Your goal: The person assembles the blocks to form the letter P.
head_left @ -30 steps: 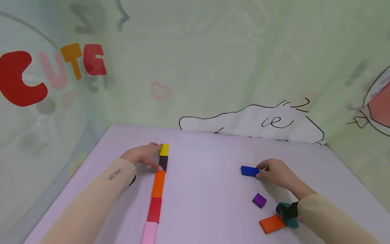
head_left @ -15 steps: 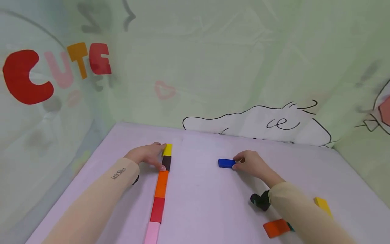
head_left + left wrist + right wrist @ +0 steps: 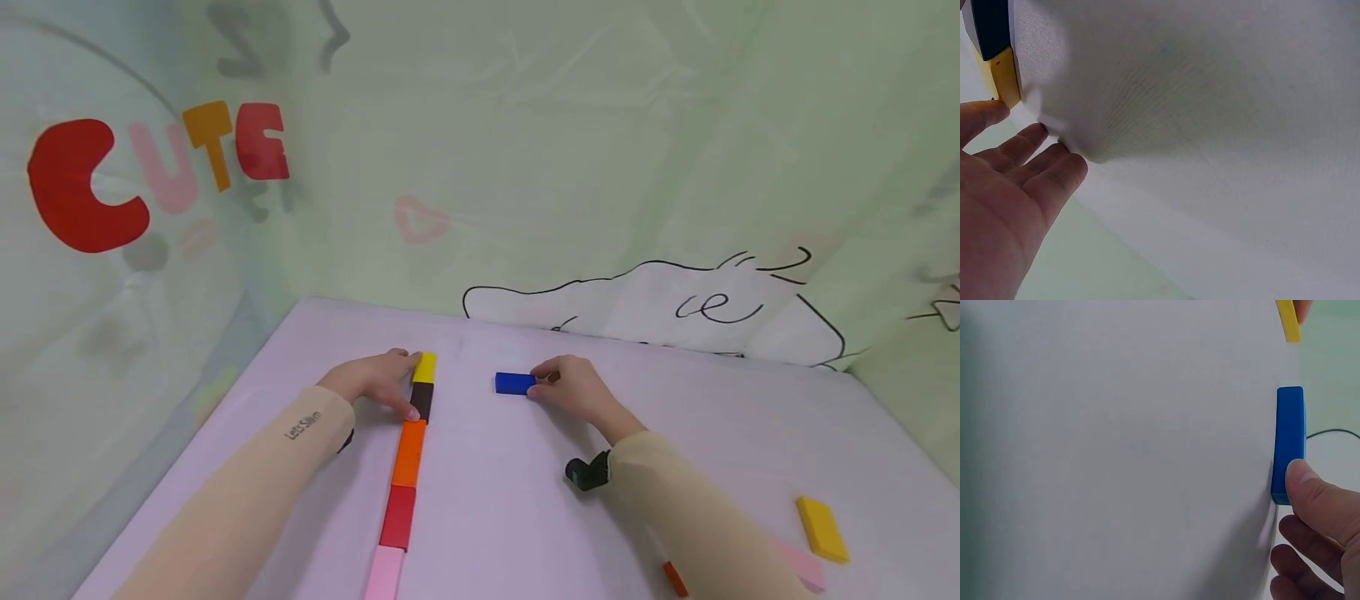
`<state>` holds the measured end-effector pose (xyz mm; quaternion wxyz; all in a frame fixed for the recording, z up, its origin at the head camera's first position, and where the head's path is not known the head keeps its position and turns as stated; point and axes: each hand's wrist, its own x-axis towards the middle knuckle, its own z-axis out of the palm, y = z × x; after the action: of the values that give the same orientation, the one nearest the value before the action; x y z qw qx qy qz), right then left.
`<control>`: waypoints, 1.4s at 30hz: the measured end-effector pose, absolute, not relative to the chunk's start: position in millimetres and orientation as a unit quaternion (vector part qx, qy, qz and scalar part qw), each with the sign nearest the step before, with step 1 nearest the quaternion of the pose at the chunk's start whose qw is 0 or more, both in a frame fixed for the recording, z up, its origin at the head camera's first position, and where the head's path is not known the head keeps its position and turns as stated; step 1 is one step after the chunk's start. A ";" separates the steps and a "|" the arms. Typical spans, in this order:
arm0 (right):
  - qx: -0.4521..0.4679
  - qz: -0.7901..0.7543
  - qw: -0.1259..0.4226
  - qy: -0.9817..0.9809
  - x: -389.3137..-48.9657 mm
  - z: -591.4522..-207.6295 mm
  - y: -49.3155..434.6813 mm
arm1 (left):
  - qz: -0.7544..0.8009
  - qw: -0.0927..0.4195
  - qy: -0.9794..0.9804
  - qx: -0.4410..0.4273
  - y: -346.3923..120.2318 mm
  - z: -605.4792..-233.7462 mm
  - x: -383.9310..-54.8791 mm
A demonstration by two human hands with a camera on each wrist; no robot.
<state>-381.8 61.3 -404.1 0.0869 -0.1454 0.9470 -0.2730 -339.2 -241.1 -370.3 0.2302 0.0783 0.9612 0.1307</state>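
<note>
Right hand (image 3: pixel 576 388) pinches the blue block (image 3: pixel 513 383), a gap from the far yellow block (image 3: pixel 425 368) the spread left hand (image 3: pixel 377 381) touches

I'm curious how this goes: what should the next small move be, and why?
Probably ease the blue block left, towards the yellow end block of the row. The right hand pinches the blue block by one end; its free end faces the row across a gap, and the left hand touches the row's far end, perhaps steadying it.
</note>
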 end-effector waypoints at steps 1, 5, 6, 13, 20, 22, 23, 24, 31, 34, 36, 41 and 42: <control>-0.147 -0.277 0.086 0.946 -383.1 -404.5 57.1 | 0.131 0.230 0.961 0.078 -241.1 -369.9 -339.4; -0.159 -0.288 0.084 0.941 -387.5 -406.4 42.0 | 0.130 0.229 0.961 0.079 -241.1 -369.8 -339.9; -0.161 -0.292 0.084 0.939 -388.5 -406.7 38.5 | 0.129 0.228 0.962 0.081 -241.2 -370.0 -340.1; -0.192 -0.296 0.073 0.933 -394.0 -407.2 18.4 | 0.127 0.231 0.962 0.073 -240.1 -372.0 -341.4; -0.198 -0.300 0.081 0.930 -399.2 -407.5 4.4 | 0.118 0.232 0.963 0.068 -240.1 -373.8 -342.9; -0.200 -0.300 0.083 0.929 -401.1 -407.7 0.5 | 0.119 0.233 0.963 0.067 -240.4 -374.1 -343.5; -0.201 -0.300 0.084 0.929 -402.1 -408.0 -1.4 | 0.120 0.233 0.963 0.066 -240.4 -374.0 -343.5; -0.201 -0.300 0.086 0.928 -403.0 -408.1 -3.2 | 0.120 0.233 0.963 0.066 -240.5 -373.9 -343.7; -0.199 -0.304 0.093 0.927 -406.1 -408.6 -11.9 | 0.124 0.233 0.963 0.061 -239.0 -371.3 -342.7; -0.203 -0.304 0.092 0.926 -407.4 -409.2 -13.7 | 0.124 0.233 0.963 0.061 -239.0 -371.5 -342.8; -0.206 -0.304 0.091 0.926 -408.8 -410.2 -14.6 | 0.123 0.233 0.963 0.062 -239.2 -371.7 -343.1; -0.211 -0.304 0.092 0.924 -411.2 -411.7 -16.5 | 0.124 0.235 0.962 0.058 -239.5 -371.9 -344.3; -0.211 -0.304 0.093 0.924 -411.5 -411.8 -16.8 | 0.125 0.236 0.962 0.057 -239.6 -372.0 -344.4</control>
<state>-411.5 -16.8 -411.8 0.0928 -0.2112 0.9242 -0.3042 -344.4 -239.6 -372.0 0.2358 0.0567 0.9621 0.1246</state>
